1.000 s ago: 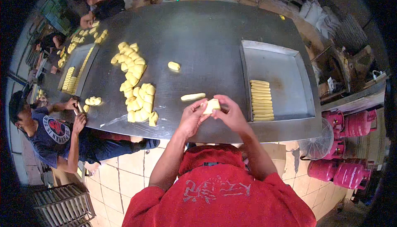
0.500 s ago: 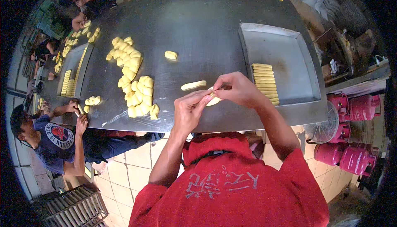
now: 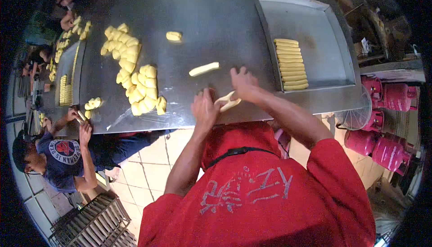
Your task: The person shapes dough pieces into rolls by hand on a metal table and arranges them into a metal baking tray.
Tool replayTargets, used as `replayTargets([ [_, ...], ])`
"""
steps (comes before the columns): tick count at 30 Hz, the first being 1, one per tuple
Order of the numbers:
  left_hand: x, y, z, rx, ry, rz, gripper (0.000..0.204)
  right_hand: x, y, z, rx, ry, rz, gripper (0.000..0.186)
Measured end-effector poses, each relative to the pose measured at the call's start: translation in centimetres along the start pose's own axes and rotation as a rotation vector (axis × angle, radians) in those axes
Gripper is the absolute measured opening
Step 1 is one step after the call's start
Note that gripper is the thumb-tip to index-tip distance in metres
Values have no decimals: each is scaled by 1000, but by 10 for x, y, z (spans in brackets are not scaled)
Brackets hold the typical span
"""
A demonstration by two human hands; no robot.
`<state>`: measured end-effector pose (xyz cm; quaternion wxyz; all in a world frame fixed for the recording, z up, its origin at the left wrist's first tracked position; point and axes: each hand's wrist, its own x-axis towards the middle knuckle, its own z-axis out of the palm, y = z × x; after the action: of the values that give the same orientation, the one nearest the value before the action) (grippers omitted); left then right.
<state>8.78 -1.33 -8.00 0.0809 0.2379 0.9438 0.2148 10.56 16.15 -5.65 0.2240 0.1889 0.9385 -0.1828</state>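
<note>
A pale yellow, flattened strip of dough (image 3: 229,102) spans the gap between my two hands near the table's front edge. My left hand (image 3: 205,107) is closed with curled fingers, its thumb on the strip's left end. My right hand (image 3: 244,84), slightly blurred, has bent fingers toward the table and its thumb at the strip's right end. Just beyond them lies a rolled dough stick (image 3: 204,69). Farther off is a short dough piece (image 3: 174,36). To the left sits a heap of cut dough pieces (image 3: 143,87).
On the right stands a metal tray (image 3: 324,87) with a row of dough sticks (image 3: 291,65). At the left, a co-worker (image 3: 63,152) handles dough beside another tray (image 3: 77,78). Pink gas cylinders (image 3: 390,157) and a round wire fan guard (image 3: 357,110) stand past the table's right end.
My hands have gone from pinching the dough close together to lower and farther apart, with the strip showing between them. The whole view has shifted slightly.
</note>
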Motion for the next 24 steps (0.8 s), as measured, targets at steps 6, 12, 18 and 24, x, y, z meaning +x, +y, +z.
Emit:
replayTargets([
  [6,-10,-32,8,57,222,244,57,-5,37,-4,-14,93,-52,95],
  [12,-10,-39,16,52,224,310,59,4,58,-6,39,134,-11,99],
  [18,-13,-35,12,53,226,232,60,-1,61,-14,98,25,-32,63],
  [24,-11,-30,5,15,204,240,57,-24,53,60,633,75,-324,34],
])
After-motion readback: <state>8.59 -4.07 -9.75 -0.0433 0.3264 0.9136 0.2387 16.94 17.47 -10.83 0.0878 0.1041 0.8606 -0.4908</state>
